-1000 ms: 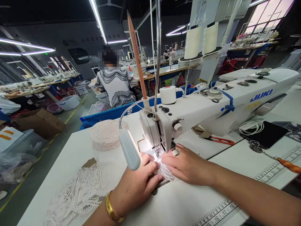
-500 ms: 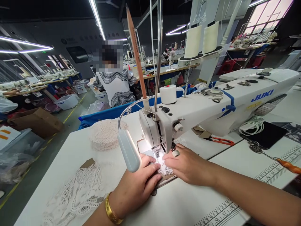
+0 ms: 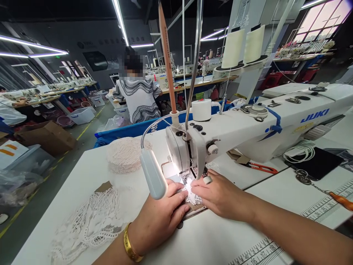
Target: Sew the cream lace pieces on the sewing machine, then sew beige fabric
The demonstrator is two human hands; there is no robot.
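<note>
A small piece of white lace (image 3: 194,199) lies under the needle area of a white sewing machine (image 3: 237,127), partly washed out by the lamp's glare. From the left, my left hand (image 3: 161,211) presses its curled fingers and thumb onto the lace edge. My right hand (image 3: 220,191) pinches the same piece from the other side, fingertips close to the presser foot (image 3: 185,177). Glare and fingers hide the needle point. A grey lamp (image 3: 153,175) on a bent neck hangs just above my left hand, and a gold bangle (image 3: 129,244) circles that wrist.
More lace (image 3: 91,221) is heaped on the table at left, with a round lace stack (image 3: 128,154) behind. Orange-handled snips (image 3: 260,168), a black pad (image 3: 317,162) and a keychain (image 3: 303,176) lie at right. A person (image 3: 139,95) sits beyond, back turned.
The whole view has shifted slightly, with the machine appearing a little farther right. Both hands stay on the lace by the presser foot, almost unmoved.
</note>
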